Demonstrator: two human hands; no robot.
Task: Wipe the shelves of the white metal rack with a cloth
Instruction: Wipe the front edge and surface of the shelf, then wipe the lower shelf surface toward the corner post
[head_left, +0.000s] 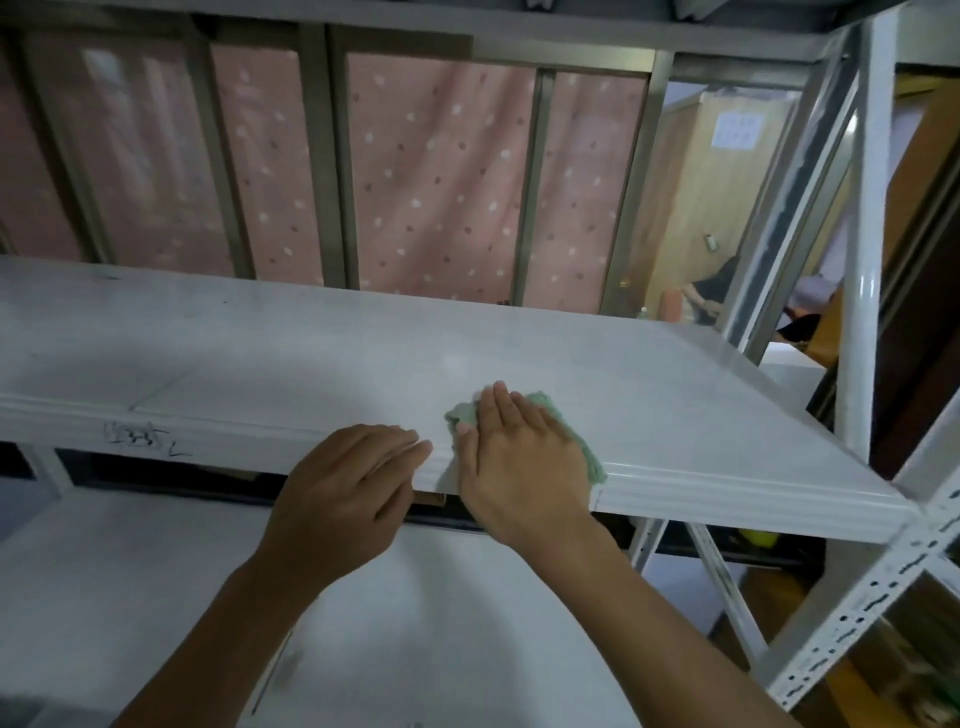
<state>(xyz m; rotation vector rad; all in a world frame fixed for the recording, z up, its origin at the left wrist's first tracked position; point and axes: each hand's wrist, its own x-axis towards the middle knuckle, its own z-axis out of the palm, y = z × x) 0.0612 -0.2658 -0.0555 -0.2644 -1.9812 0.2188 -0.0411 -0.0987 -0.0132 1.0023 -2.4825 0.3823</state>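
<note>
Your right hand lies flat, fingers straight, pressing the green cloth onto the white rack's shelf — the cloth peeks out beside your thumb and along the hand's outer edge. Just beside it, your left hand rests on the shelf's front lip, fingers extended, holding nothing.

Just someone's two bare arms here. Left forearm and right forearm are uncovered right down to the bottom edge. Left grip and right grip are bare-skinned too, with nails short and plain.
</note>
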